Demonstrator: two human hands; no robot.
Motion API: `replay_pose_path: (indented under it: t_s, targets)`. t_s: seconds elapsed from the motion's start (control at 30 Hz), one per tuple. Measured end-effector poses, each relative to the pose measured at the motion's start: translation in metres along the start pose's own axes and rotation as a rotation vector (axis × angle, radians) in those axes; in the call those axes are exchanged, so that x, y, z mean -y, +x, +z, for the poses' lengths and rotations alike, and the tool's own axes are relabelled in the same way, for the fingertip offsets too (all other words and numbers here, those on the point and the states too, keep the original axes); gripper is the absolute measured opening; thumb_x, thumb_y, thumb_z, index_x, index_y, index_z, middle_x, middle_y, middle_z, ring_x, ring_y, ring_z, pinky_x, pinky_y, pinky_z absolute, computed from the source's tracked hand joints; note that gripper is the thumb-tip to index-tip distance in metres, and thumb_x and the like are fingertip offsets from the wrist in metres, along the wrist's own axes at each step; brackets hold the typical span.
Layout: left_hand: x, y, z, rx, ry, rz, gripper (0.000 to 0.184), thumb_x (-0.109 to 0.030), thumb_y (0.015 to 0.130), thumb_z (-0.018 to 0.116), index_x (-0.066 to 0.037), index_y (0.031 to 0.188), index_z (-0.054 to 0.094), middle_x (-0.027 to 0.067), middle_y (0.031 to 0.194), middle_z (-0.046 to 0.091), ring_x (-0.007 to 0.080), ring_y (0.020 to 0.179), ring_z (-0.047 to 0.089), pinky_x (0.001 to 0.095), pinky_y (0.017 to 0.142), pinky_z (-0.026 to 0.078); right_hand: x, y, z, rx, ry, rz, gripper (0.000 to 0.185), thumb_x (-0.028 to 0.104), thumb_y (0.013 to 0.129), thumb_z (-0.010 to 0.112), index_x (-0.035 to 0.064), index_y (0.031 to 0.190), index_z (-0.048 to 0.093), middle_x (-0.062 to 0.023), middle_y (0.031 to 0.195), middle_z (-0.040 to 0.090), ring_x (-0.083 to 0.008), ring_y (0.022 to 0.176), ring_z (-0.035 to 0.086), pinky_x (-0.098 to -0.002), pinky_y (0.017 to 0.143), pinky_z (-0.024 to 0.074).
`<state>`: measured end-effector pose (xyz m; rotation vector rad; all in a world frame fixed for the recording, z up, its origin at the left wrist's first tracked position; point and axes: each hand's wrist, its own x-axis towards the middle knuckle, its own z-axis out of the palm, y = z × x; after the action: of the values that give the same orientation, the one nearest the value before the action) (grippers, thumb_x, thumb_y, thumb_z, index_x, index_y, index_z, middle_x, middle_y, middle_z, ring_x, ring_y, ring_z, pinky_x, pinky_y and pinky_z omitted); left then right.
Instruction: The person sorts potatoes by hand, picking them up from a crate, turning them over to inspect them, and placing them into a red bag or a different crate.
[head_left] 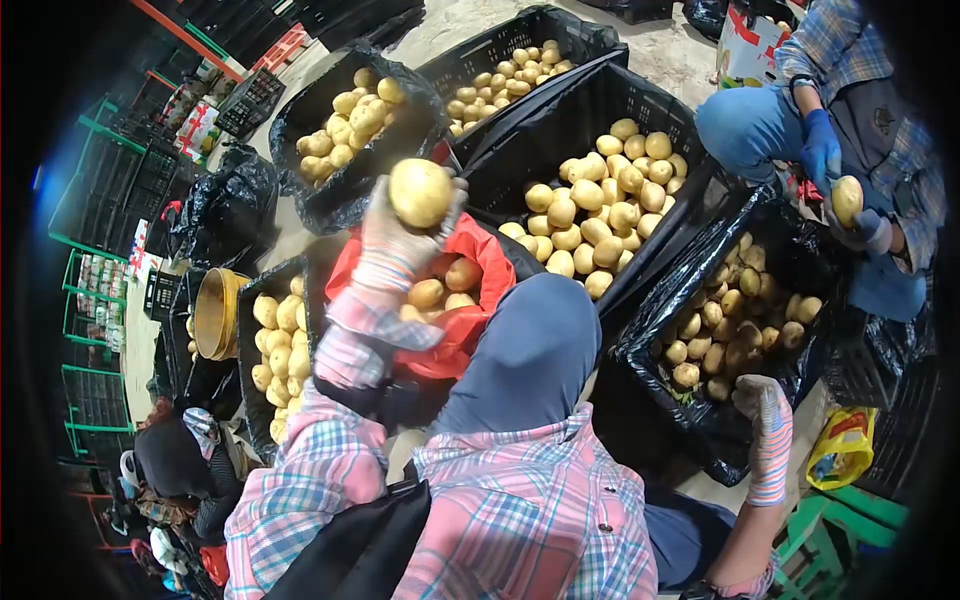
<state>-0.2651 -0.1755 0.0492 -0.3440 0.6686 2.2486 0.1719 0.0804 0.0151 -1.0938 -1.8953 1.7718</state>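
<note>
A large pale potato point(421, 193) is held up in my left hand point(400, 240), which wears a striped glove, above a red bag point(460, 340) with potatoes inside. My right hand point(763, 420), gloved too, is at the near edge of a crate lined with black plastic point(640, 350) that holds smaller potatoes point(735, 310). Its fingers are curled, and whatever may be in them is hidden. Between and beyond my hands, a large black crate point(685, 115) contains many potatoes point(605, 205).
Across from me, a co-worker's blue-gloved hands point(822, 150) hold a potato point(847, 201). More potato crates point(520, 30) stand ahead and left, near a yellow bucket point(218, 313). A yellow bag point(842, 447) lies at the right. Other people point(180, 455) are at lower left.
</note>
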Motion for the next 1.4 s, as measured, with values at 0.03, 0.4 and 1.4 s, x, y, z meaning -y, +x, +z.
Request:
replay_pose_path:
  t_s: [0.03,0.4,1.4]
  targets:
    - [-0.018,0.007,-0.003,-0.026,0.009,0.044,0.057,-0.044,0.091,0.046,0.001,0.127,0.046,0.0216,0.12,0.055,0.0385,0.106,0.057,0.0511,0.083,0.055,-0.002,0.001,0.0,0.012,-0.001,0.008,0.046,0.047,0.093,0.051,0.0034,0.106,0.062,-0.005,0.096,0.063,-0.0143,0.086,0.06,-0.0301,0.083,0.0476]
    - [-0.098,0.145,-0.005,0.32,0.621,0.728,0.036,-0.027,0.09,0.057,-0.005,0.119,0.055,0.0115,0.118,0.056,0.029,0.115,0.05,0.0443,0.094,0.045,-0.014,0.01,-0.004,0.073,-0.126,0.034,0.039,0.036,0.095,0.048,0.0006,0.101,0.064,-0.0084,0.097,0.064,-0.0164,0.091,0.06,-0.0308,0.084,0.0482]
    - [0.272,0.032,0.103,0.639,0.434,-0.26,0.054,-0.031,0.098,0.042,0.003,0.139,0.034,0.02,0.128,0.054,0.0298,0.108,0.06,0.0389,0.091,0.051,-0.255,0.139,0.015,0.493,-1.129,0.258,0.066,0.029,0.064,0.079,0.0075,0.12,0.052,-0.0201,0.122,0.051,-0.0366,0.108,0.055,-0.043,0.091,0.0485]
